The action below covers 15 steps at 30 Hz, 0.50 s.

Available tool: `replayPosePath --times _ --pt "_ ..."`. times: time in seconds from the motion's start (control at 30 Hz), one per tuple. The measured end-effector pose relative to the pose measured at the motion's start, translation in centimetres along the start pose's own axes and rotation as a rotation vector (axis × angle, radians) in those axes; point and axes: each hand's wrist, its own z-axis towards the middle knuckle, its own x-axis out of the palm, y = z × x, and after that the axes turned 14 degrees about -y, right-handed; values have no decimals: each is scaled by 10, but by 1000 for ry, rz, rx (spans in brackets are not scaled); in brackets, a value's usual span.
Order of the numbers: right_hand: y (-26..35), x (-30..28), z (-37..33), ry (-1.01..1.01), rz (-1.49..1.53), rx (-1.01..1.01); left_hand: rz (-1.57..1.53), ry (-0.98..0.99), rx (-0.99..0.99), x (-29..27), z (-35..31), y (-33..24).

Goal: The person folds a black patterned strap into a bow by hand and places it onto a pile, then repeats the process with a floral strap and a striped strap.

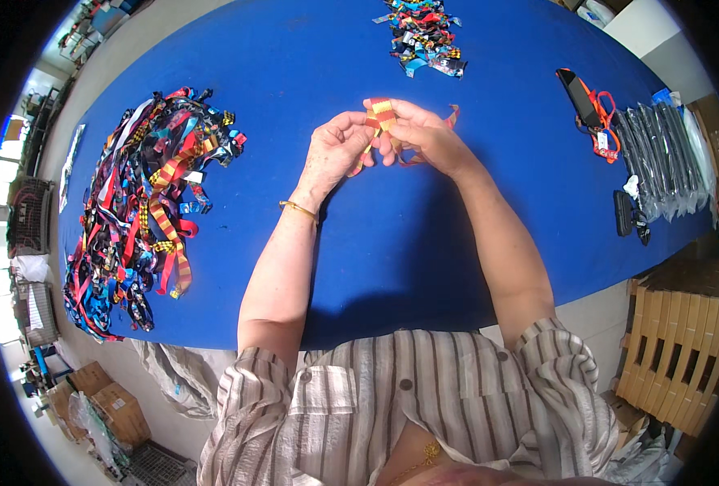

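Note:
Above the middle of the blue table, both hands hold one red and yellow striped ribbon (382, 109). My left hand (339, 150) pinches it between thumb and fingertips, and a gold bangle circles that wrist. My right hand (428, 138) grips the ribbon's upper part, its fingers behind the strip and its thumb toward the front. Loose lengths of the ribbon hang under the hands and show again beyond the right knuckles. To the left lies a large heap of patterned ribbons (136, 202), several striped in the same red and yellow.
A smaller pile of ribbon pieces (426, 36) lies at the table's far side. On the right are a stack of dark plastic-wrapped packs (661, 162), a phone (576, 93), an orange strap (606, 121) and a black object (622, 213). The blue table (294, 49) bears everything; cartons (116, 409) stand on the floor.

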Motion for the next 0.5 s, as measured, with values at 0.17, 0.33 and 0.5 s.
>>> replayPosePath --times 0.17,0.33,0.5 --pt "-7 2 2 -13 -89 21 45 20 13 -1 0 3" --pt "-15 -2 5 -72 -121 0 30 91 -15 0 -1 -2" --pt "-15 3 5 -89 -129 7 -8 103 15 -2 3 5"
